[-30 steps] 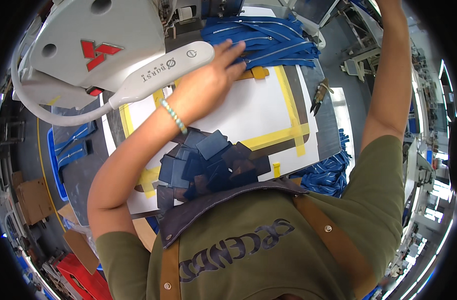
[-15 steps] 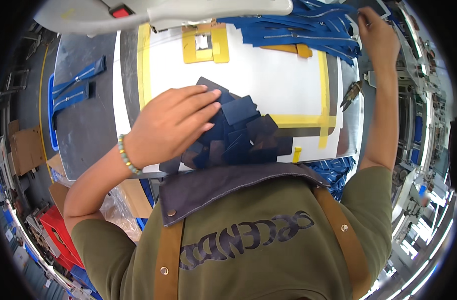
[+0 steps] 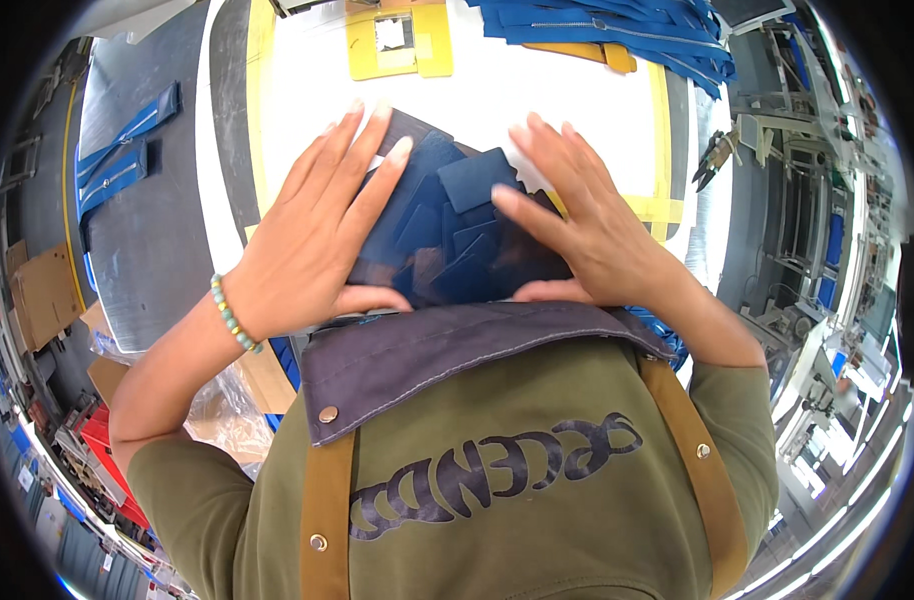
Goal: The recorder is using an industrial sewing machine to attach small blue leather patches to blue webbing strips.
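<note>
From the pile of dark pieces [image 3: 447,230], a hand could pass toward 12 o'clock, over the white sheet [image 3: 497,85]. The left hand [image 3: 322,220] blocks 9 o'clock, the right hand [image 3: 602,235] 3 o'clock, the dark flap [image 3: 477,335] 6 o'clock. Farther, the yellow frame [image 3: 365,55] lies at 11, blue zipper strips [image 3: 632,30] at 1.

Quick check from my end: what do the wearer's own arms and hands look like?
The left hand and right hand are both ungloved. A beaded bracelet in green and yellow circles the left wrist; none shows on the right. The olive-green sleeves are short, leaving both forearms uncovered.
</note>
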The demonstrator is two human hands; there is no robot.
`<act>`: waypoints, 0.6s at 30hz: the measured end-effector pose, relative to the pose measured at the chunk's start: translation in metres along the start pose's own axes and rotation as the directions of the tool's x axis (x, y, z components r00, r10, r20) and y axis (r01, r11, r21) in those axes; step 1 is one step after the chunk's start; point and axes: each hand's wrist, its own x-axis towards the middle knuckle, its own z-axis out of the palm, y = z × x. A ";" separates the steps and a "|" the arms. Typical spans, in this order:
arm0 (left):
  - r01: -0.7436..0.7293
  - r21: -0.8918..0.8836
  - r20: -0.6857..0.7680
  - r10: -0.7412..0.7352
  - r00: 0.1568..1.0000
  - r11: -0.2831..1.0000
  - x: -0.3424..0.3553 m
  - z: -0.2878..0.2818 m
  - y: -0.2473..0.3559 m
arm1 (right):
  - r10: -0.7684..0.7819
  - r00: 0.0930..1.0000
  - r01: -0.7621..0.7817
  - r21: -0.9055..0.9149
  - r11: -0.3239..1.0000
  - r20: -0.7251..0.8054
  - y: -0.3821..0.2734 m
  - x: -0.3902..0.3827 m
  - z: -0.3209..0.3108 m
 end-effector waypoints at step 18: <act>0.052 -0.230 -0.339 -0.130 0.932 0.972 0.027 -0.026 -0.016 | -0.164 0.984 0.173 0.165 0.971 -0.070 0.016 0.047 -0.060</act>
